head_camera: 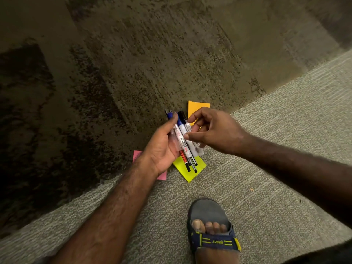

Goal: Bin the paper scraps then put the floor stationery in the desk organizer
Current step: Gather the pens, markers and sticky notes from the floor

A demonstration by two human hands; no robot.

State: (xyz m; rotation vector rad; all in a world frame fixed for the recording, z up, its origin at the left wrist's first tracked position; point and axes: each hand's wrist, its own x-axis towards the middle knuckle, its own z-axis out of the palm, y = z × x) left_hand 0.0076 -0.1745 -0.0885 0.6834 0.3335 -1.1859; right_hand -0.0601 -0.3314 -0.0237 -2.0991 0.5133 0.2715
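Observation:
My left hand (163,147) holds a bundle of pens and markers (183,138) above the carpet, palm up, thumb across them. Blue and black caps point away from me. My right hand (213,130) is at the bundle from the right, its fingertips touching the white barrels; whether it grips one I cannot tell. On the floor under the hands lie three sticky-note pads: an orange pad (198,106) beyond the hands, a yellow-green pad (187,170) under the pen tips, and a pink pad (137,155) mostly hidden by my left wrist.
The floor is dark patterned carpet (133,63) on the left and top, lighter grey carpet (266,178) on the right and bottom. My foot in a blue and yellow sandal (213,229) stands close below the pads. No bin or organizer is in view.

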